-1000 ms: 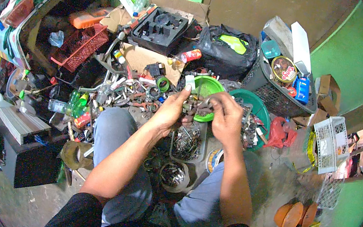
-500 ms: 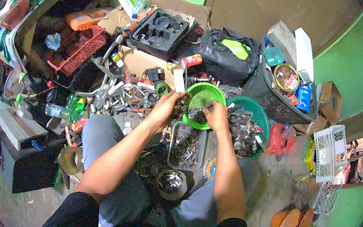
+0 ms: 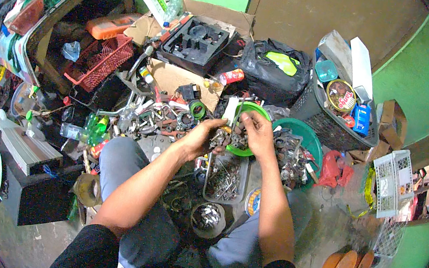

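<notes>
My left hand [image 3: 203,140] is closed around a dark, greasy metal part [image 3: 220,139], whose exact kind I cannot make out. A white flat piece [image 3: 231,108] sticks up beyond its fingertips. My right hand [image 3: 258,136] is closed beside it, fingers at a thin dark rod [image 3: 237,116] that stands up between the two hands. Both hands are over the near side of a bright green bowl [image 3: 246,152], which they partly hide. Closer to me, a clear rectangular tub [image 3: 244,186] holds screws and bolts, and a round container [image 3: 221,226] holds small metal pieces.
A dark green basin [image 3: 317,145] of metal parts stands right of the bowl. Loose hardware [image 3: 163,120] covers the floor at left. Behind are a black tray [image 3: 195,47], a black bag [image 3: 273,79] and a grey basket [image 3: 321,114]. A red plastic bag [image 3: 336,169] lies at right.
My right hand has come up out of the green bowl and moved toward the left hand, to the rod. The left hand has lowered slightly. The whole view has shifted a little.
</notes>
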`<state>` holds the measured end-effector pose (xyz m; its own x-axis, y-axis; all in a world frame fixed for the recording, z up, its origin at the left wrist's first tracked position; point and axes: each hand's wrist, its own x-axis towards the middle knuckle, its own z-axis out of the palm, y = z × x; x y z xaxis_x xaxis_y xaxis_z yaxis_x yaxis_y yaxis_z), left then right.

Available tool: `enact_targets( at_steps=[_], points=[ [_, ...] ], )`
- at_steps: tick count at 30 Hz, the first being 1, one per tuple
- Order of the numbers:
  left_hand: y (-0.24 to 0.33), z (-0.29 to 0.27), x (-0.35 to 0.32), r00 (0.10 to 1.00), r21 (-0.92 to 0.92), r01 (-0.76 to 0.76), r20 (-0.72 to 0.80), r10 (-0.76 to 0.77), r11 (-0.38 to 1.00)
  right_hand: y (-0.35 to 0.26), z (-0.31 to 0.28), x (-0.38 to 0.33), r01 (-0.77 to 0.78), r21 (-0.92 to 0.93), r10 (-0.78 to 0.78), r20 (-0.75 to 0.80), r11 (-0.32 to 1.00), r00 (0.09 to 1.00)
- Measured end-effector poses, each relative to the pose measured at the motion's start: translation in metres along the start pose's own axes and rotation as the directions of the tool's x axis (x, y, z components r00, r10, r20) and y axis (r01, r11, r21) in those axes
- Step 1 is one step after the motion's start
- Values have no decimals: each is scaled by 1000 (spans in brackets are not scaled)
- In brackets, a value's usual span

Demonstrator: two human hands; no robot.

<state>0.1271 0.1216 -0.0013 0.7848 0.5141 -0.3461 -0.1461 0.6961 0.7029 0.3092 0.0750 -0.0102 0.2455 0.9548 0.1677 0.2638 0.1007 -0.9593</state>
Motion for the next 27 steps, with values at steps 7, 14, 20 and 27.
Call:
enact_targets(
  at_steps=[7,14,20,27],
  points=[
    [-10,19,-3,997,100,-16,71,9,995,-18,-16,-29,-86,11,86,24,996,996],
    [-20,45,-3,992,58,-39,121,32,998,-38,-41,-49,-91,20,93,-78,996,993],
    [-24,64,9,996,-49,-21,86,26,999,-34,-73,-62,11,15,-8,-196,1000,981],
    [-43,61,23,995,-87,-32,87,40,996,-11,-134,-67,188,675,215,-466,713,858]
  ],
)
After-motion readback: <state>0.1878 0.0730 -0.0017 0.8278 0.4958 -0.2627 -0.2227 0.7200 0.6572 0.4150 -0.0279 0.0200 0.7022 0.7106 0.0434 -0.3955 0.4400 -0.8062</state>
